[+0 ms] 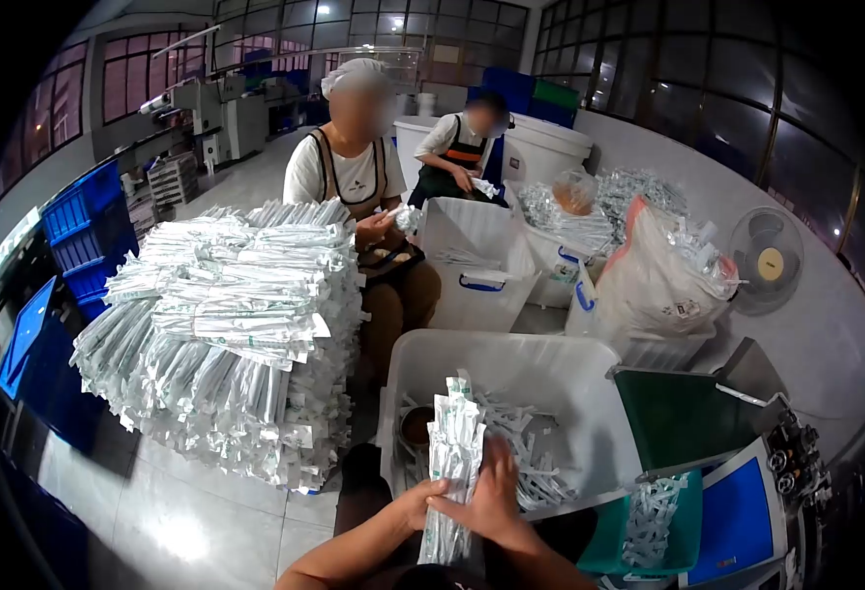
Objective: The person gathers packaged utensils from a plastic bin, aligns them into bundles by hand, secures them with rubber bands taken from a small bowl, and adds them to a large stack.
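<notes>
Upright in front of me stands a bundle of long white paper-wrapped packets [455, 442], with its top above the near edge of a large white plastic tub [570, 369]. My left hand [418, 505] is closed on the bundle's lower left side. On its right side my right hand [491, 497] grips it too, the thumb across the front and the fingers partly hidden behind. Loose packets [540, 472] and a round brown container [416, 425] lie inside the tub.
A tall stack of packets [226, 305] rises at the left. Two people sit beyond, near a white bin [477, 300]. A filled sack [663, 275], a fan [767, 261], a green conveyor [683, 413] and a teal basket [693, 521] are at the right; blue crates [83, 231] stand far left.
</notes>
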Available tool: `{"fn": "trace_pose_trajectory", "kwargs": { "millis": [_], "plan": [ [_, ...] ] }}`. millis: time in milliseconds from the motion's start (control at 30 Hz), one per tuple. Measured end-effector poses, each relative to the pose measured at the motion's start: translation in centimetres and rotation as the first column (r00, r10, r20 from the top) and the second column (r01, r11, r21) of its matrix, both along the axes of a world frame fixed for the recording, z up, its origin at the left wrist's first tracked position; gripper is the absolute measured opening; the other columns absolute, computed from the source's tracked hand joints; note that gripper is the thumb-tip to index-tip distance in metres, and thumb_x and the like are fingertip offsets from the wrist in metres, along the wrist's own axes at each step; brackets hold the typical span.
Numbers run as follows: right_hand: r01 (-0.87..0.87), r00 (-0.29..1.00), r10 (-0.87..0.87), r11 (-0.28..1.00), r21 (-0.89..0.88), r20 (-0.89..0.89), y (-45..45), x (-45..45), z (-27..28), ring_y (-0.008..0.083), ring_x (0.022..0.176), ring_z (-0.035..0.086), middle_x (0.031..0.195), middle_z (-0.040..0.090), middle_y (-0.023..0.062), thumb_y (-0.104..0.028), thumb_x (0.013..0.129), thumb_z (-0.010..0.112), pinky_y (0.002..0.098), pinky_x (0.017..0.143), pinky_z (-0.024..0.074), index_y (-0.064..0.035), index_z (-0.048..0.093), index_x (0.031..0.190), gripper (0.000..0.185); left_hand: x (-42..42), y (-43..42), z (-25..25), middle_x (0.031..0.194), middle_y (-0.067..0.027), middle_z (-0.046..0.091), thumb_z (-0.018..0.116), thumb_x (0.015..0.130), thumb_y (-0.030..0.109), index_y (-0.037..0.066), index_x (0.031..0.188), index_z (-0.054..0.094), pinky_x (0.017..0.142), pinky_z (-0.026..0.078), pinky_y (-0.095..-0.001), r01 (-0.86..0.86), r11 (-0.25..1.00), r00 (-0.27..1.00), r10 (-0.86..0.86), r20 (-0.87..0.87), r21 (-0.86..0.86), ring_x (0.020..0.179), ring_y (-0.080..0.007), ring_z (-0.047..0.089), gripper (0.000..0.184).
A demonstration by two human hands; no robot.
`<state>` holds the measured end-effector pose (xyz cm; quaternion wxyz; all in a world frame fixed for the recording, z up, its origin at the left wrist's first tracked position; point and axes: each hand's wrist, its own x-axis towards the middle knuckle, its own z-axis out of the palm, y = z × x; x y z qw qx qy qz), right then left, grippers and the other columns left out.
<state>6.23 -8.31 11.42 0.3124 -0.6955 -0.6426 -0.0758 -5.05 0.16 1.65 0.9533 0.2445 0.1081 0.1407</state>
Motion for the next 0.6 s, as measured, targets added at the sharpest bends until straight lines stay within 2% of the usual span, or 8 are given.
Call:
{"fn": "trace_pose_trajectory", "kwargs": {
  "millis": [67, 100, 200, 333, 367, 433, 467, 600],
  "plan": [
    [-0.183, 0.96, 0.193, 0.981, 0.071, -0.202, 2.0, 2.1, 1.4, 0.0473, 0.122, 0.017, 0.13, 0.02, 0.0313, -0.044, 0.051, 0.077, 0.0527, 0.097, 0.0198, 0.0066, 0.025, 0.127, 0.104, 0.6, 0.5, 0.6, 0.11, -0.0182, 0.05, 0.062, 0.074, 0.032, -0.002, 0.115, 0.042, 0.079, 0.048, -0.0383, 0.164, 0.98, 0.985, -0.168, -0.033, -0.112, 0.098, -0.0288, 0.053, 0.057],
    [-0.232, 0.958, 0.239, 0.971, 0.063, -0.157, 2.9, 3.0, 2.5, 0.0425, 0.126, 0.012, 0.134, 0.015, 0.0283, -0.042, 0.05, 0.079, 0.0474, 0.101, 0.0182, 0.0046, 0.022, 0.129, 0.108, 1.4, 0.6, 0.1, 0.099, -0.0158, 0.054, 0.061, 0.074, 0.032, -0.001, 0.111, 0.045, 0.079, 0.047, -0.0378, 0.362, 0.904, 0.924, -0.314, 0.22, -0.228, 0.091, -0.027, 0.054, 0.052],
    [-0.432, 0.875, 0.443, 0.897, 0.098, -0.197, 6.5, 5.4, 3.7, 0.0393, 0.127, 0.013, 0.135, 0.017, 0.0236, -0.04, 0.056, 0.077, 0.0465, 0.101, 0.0178, -0.0004, 0.026, 0.13, 0.098, 3.1, -0.6, 1.4, 0.085, -0.0116, 0.053, 0.06, 0.074, 0.031, -0.001, 0.105, 0.047, 0.078, 0.044, -0.0362, 0.391, 0.91, 0.854, -0.301, 0.425, -0.141, 0.081, -0.0235, 0.053, 0.046],
    [-0.538, 0.806, 0.481, 0.839, -0.086, -0.347, 8.9, 7.9, 3.0, 0.0278, 0.112, 0.044, 0.126, 0.038, 0.0138, -0.022, 0.063, 0.069, 0.035, 0.09, 0.0393, -0.0021, 0.052, 0.111, 0.054, 3.7, 0.1, -0.1, 0.085, -0.0108, 0.053, 0.064, 0.07, 0.032, -0.001, 0.104, 0.047, 0.084, 0.04, -0.038, 0.359, 0.924, 0.923, -0.329, 0.201, -0.134, 0.081, -0.0246, 0.053, 0.05],
    [-0.506, 0.827, 0.468, 0.861, -0.048, -0.312, 9.3, 8.4, 1.7, 0.0233, 0.093, 0.057, 0.106, 0.056, 0.0107, -0.015, 0.065, 0.063, 0.0307, 0.08, 0.0452, -0.0016, 0.06, 0.1, 0.037, 3.7, 0.1, -1.2, 0.085, -0.0108, 0.053, 0.064, 0.07, 0.032, -0.001, 0.104, 0.047, 0.084, 0.04, -0.038, 0.365, 0.92, 0.921, -0.334, 0.2, -0.145, 0.081, -0.0246, 0.053, 0.05],
    [-0.558, 0.779, 0.462, 0.819, -0.133, -0.424, 9.1, 9.4, -2.2, 0.0236, 0.089, 0.058, 0.097, 0.059, 0.0101, -0.016, 0.068, 0.062, 0.0306, 0.078, 0.0455, -0.002, 0.06, 0.098, 0.034, 3.2, 0.1, -3.0, 0.096, -0.0154, 0.055, 0.065, 0.072, 0.03, -0.001, 0.111, 0.045, 0.092, 0.037, -0.0424, 0.358, 0.929, 0.93, -0.363, -0.047, -0.097, 0.095, -0.0295, 0.053, 0.053],
    [-0.618, 0.724, 0.454, 0.762, -0.196, -0.519, 8.8, 9.5, -3.9, 0.0239, 0.084, 0.06, 0.088, 0.062, 0.0095, -0.017, 0.07, 0.062, 0.0306, 0.076, 0.0458, -0.0025, 0.061, 0.097, 0.031, 2.9, 0.2, -3.4, 0.114, -0.0213, 0.048, 0.065, 0.072, 0.028, -0.003, 0.12, 0.037, 0.098, 0.032, -0.0451, 0.424, 0.901, 0.906, -0.421, 0.042, -0.092, 0.112, -0.0337, 0.043, 0.063],
    [-0.559, 0.622, 0.212, 0.795, -0.238, -0.754, 6.9, 8.0, -4.9, 0.0259, 0.084, 0.06, 0.087, 0.063, 0.0137, -0.029, 0.076, 0.061, 0.03, 0.075, 0.0453, -0.0023, 0.06, 0.097, 0.034, 3.8, 0.4, -4.3, 0.127, -0.0249, 0.033, 0.066, 0.071, 0.03, -0.006, 0.127, 0.024, 0.097, 0.031, -0.0458, 0.464, 0.844, 0.841, -0.327, 0.43, -0.267, 0.12, -0.0352, 0.033, 0.079]
  ]
}}
